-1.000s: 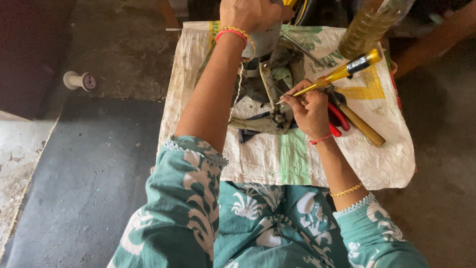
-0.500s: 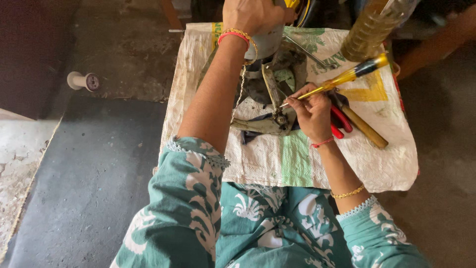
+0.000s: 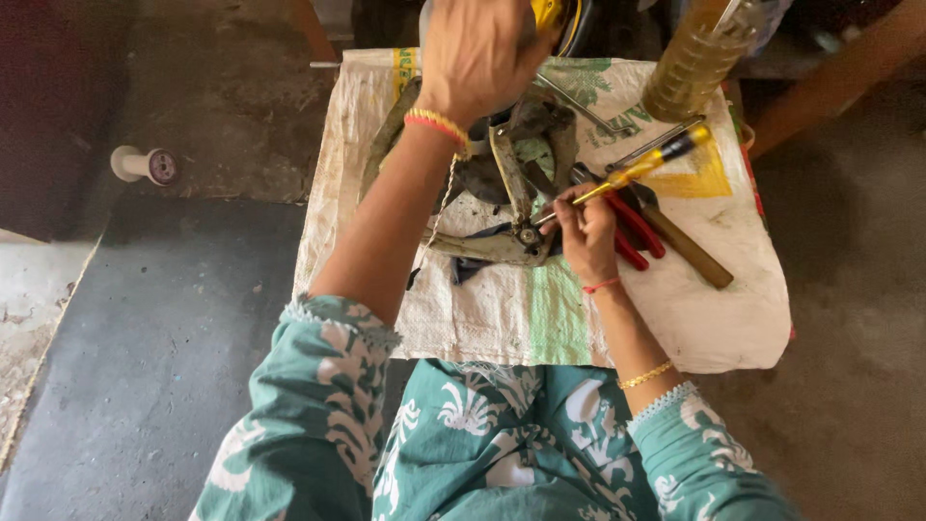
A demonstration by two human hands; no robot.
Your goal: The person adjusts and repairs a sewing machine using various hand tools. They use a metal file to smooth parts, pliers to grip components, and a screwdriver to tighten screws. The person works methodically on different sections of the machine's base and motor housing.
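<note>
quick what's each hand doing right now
Left hand: closed over the top of the metal machine part, steadying it.
Right hand: closed on the yellow-handled screwdriver, tip at the part.

A greasy grey metal mechanism (image 3: 511,207) lies mid-way on a white woven sack (image 3: 502,309); red-handled pliers (image 3: 637,232) and a wooden-handled tool (image 3: 690,253) lie to its right, a plastic bottle of yellowish oil (image 3: 696,60) behind them.

A yellow-handled screwdriver (image 3: 637,171) slants from upper right down-left at frame centre, its tip meeting a round fitting on the grimy grey metal mechanism (image 3: 509,198) lying on the white woven sack.
</note>
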